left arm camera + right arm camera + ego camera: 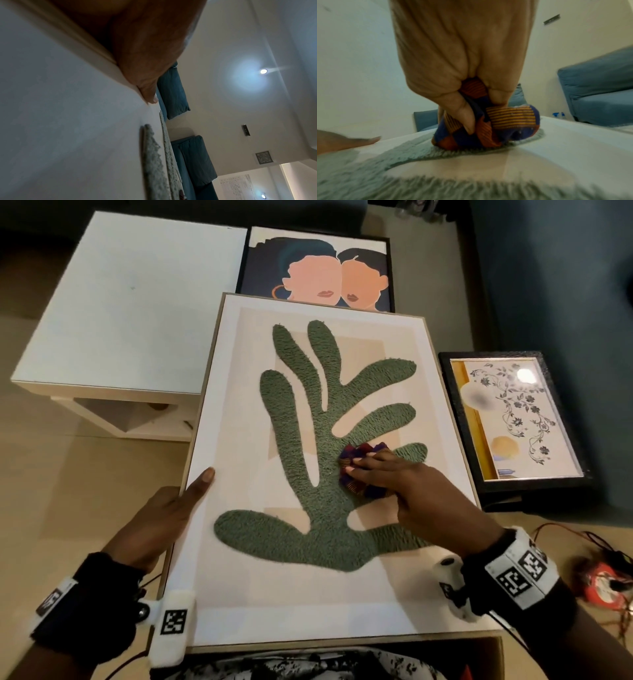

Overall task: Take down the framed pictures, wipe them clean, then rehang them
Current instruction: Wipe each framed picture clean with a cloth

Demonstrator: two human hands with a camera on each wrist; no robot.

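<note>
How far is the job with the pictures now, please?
Done: three framed pictures are down, including the portrait picture and floral picture. In hand: the right hand rubs a cloth on the green leaf picture; the left hand steadies its edge. Left: rehanging.

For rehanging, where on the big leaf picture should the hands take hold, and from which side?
Probably by the two long side edges of the leaf picture, one hand from each side. It lies flat and wide, and the left hand already rests on its left edge. The tufted green leaf stands raised, so keep fingers off the face.
</note>
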